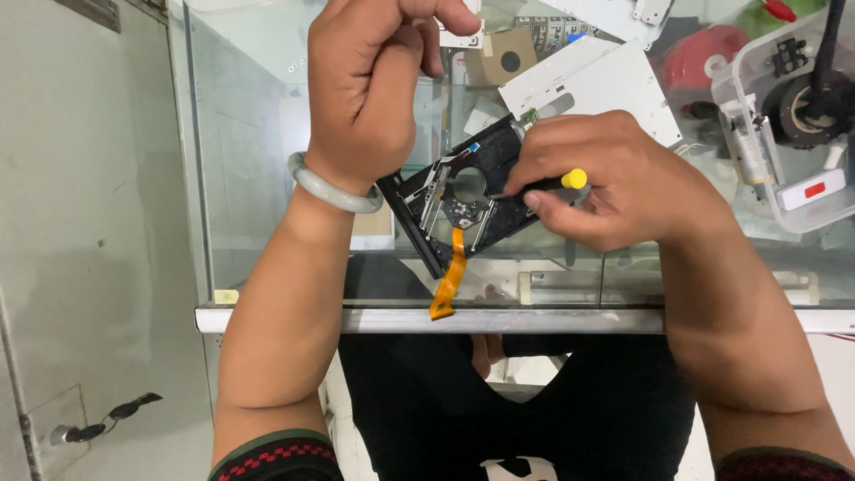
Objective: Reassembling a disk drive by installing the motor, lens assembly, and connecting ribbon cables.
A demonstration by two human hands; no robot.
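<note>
The black optical drive mechanism (463, 200) lies tilted on the glass tabletop (249, 134), near its metal front edge, with its open side up so the inner parts can be reached. An orange ribbon cable (450, 281) hangs from the mechanism's near side and droops over that edge.

The right hand (614, 183) is closed around a small screwdriver with a yellow cap (570, 179), its shaft pointing left into the middle of the mechanism, beside the round hub opening; the grip is low and close, which would steady a fine tip.

The left hand (370, 85), with a pale green bangle (334, 189) on its wrist, hovers above the mechanism's left end. Its fingers are curled and pinched together; whether they grip a small part I cannot tell.

Behind the mechanism lie a silver metal cover plate (597, 85) and, farther right, a clear plastic box of parts (784, 116).
</note>
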